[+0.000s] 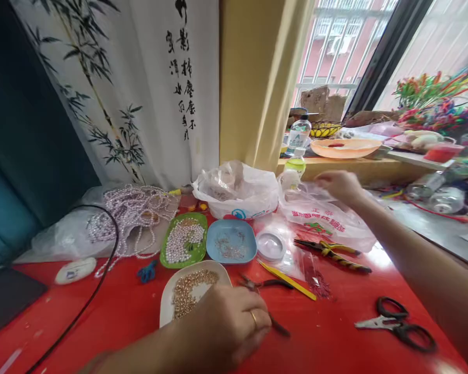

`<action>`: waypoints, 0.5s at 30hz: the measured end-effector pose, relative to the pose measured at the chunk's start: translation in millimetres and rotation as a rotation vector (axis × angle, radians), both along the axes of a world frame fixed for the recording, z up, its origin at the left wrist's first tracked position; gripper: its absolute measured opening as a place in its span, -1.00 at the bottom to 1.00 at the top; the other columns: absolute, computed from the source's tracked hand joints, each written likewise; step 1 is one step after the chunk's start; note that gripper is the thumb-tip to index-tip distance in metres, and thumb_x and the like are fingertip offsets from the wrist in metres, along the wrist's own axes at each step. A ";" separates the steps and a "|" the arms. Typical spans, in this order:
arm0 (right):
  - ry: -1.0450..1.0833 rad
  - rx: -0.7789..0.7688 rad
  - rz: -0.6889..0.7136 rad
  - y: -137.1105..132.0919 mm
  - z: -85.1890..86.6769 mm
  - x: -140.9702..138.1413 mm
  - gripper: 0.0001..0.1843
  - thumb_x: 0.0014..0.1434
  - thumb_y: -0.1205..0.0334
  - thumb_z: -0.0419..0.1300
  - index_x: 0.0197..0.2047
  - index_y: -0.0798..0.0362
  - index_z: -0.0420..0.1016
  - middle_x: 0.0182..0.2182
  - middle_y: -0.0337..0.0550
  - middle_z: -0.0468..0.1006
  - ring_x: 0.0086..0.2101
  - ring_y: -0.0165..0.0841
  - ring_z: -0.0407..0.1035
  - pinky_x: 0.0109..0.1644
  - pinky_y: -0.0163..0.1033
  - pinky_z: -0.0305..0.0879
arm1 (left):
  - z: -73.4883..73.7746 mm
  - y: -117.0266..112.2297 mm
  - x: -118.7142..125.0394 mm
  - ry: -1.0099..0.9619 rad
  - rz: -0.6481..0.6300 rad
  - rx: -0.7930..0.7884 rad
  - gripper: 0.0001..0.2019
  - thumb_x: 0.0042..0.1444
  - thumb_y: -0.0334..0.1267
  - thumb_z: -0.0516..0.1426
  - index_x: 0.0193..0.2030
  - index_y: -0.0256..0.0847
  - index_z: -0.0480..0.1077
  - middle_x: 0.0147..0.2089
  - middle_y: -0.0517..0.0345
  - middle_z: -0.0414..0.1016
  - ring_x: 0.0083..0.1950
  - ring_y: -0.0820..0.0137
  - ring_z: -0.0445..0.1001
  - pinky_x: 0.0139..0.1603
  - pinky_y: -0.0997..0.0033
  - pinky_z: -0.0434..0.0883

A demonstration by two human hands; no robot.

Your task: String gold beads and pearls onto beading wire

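My left hand (236, 319), with a ring, is curled low over the red table beside the cream dish (164, 306) of gold beads (185, 293). Its fingertips are mostly hidden, and I cannot make out what they hold. Partly beneath it lie small pliers (275, 283) with dark handles. Over the white plastic bag (327, 221) with red print, my right hand (340, 187) is raised, fingers drawn together and slightly blurred. Whether it holds anything cannot be seen. A green dish (164, 254) holds pearly beads (183, 241); a blue dish (231, 223) contains small metal pieces.
Yellow tweezers (288, 280), yellow-black pliers (335, 252) and scissors (393, 323) lie on the red table (323, 343). A round clear container (271, 245) stands by the blue dish. Strands of pearly beads (136, 213) are heaped back left. A black cable (115, 228) curves across the left.
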State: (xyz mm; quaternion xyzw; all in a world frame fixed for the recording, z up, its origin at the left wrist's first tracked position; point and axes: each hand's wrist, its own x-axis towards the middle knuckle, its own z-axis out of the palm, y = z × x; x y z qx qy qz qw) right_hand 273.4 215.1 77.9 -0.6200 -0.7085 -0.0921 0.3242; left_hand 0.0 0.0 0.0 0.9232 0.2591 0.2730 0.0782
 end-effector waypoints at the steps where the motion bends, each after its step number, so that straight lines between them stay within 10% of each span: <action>1: 0.014 0.065 -0.015 -8.0 5.0 -1.8 -0.68 0.20 0.27 0.00 0.00 0.21 0.26 -0.05 0.09 0.32 -0.14 -0.22 0.30 -0.11 -0.03 0.24 | 1.6 1.0 0.7 0.013 0.007 -0.005 -0.81 0.13 -0.37 -0.06 -0.33 -0.28 0.37 -0.34 0.12 0.48 -0.39 0.47 0.42 -0.40 0.49 0.35; 4: -0.002 0.137 0.056 -36.5 10.1 -10.8 -0.57 0.19 0.38 -0.14 0.12 0.35 0.06 0.09 0.34 0.09 -0.02 -0.14 0.18 0.01 0.01 0.09 | 4.3 4.0 1.7 0.046 0.026 -0.022 -0.78 0.14 -0.37 -0.07 -0.33 -0.27 0.38 -0.35 0.09 0.48 -0.38 0.48 0.42 -0.40 0.51 0.34; 9: -0.218 -0.214 0.499 -88.6 -30.5 -38.0 -0.73 -0.04 0.40 0.08 -0.24 -0.02 0.43 -0.29 -0.21 0.52 -0.32 -0.35 0.40 -0.24 -0.29 0.31 | 1.3 8.4 -4.3 0.081 0.050 -0.062 -0.79 0.14 -0.36 -0.06 -0.32 -0.26 0.39 -0.34 0.09 0.48 -0.37 0.47 0.42 -0.41 0.51 0.31; 15: -0.153 -0.573 0.611 -94.5 -83.5 -63.9 -0.13 -0.12 0.12 0.20 0.22 0.08 -0.08 0.07 0.11 0.26 0.00 -0.10 0.23 -0.07 -0.09 0.27 | 0.1 11.5 -15.8 0.099 0.067 -0.109 -0.77 0.15 -0.36 -0.08 -0.31 -0.24 0.40 -0.32 0.08 0.48 -0.34 0.45 0.42 -0.37 0.50 0.30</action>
